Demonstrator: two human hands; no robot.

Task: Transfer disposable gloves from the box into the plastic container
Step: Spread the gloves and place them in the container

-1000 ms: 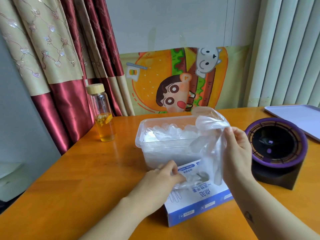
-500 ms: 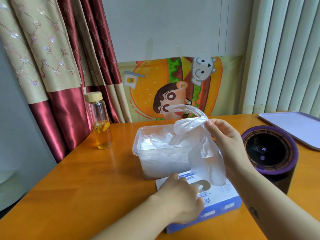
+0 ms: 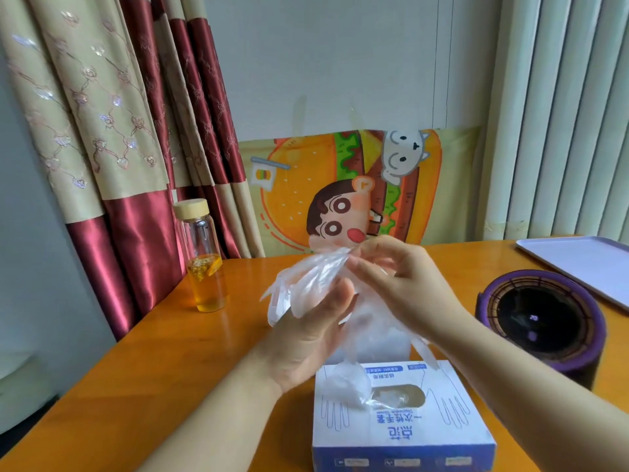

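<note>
A clear disposable glove [image 3: 303, 284] is stretched between both hands above the plastic container [image 3: 377, 342], which is mostly hidden behind them. My right hand [image 3: 401, 284] pinches the glove's top end. My left hand [image 3: 306, 338] holds its lower part against the palm, fingers curled round it. The white and blue glove box [image 3: 401, 420] lies in front of the container, near the table's front edge. Another glove [image 3: 354, 386] sticks out of the box's oval opening.
A glass bottle [image 3: 204, 260] with yellow liquid and a wooden cap stands at the left on the orange table [image 3: 153, 369]. A round purple and black device [image 3: 541, 325] sits at the right. A pale tray [image 3: 585, 264] lies at the far right.
My left hand has left the box and risen to take hold of the glove's lower part. My right hand carried the glove leftward over the container. The camera has tilted up.
</note>
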